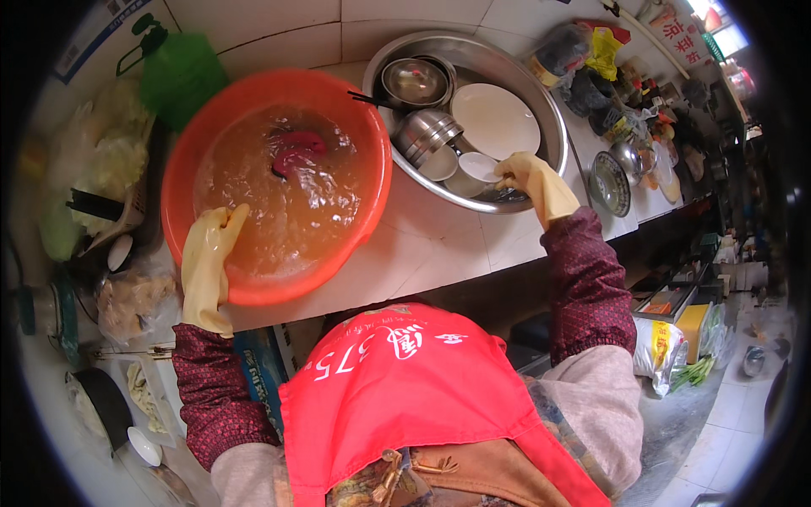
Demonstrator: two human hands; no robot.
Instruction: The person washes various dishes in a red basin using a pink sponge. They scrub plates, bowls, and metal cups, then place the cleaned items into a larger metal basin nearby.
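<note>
My hands wear pale yellow rubber gloves. My left hand (209,258) reaches over the near left rim of an orange plastic basin (378,188) of cloudy brownish water. Its fingers are curled together above the water; whatever they may hold is hidden. Near the basin's middle, a dark pink cloth-like thing (297,152) sits partly in the water. To the right, my right hand (536,184) is closed at the edge of a small white bowl (479,166) inside a wide steel basin (553,139). That basin also holds a white plate (497,120), stacked steel bowls (429,133) and a steel bowl (416,81).
Dark chopsticks (372,100) jut over the steel basin's left rim. Behind the orange basin stands a green jug (179,74). Bagged leafy vegetables (106,152) lie at the left. A patterned bowl (609,183) and jumbled bags (583,63) occupy the right side of the counter.
</note>
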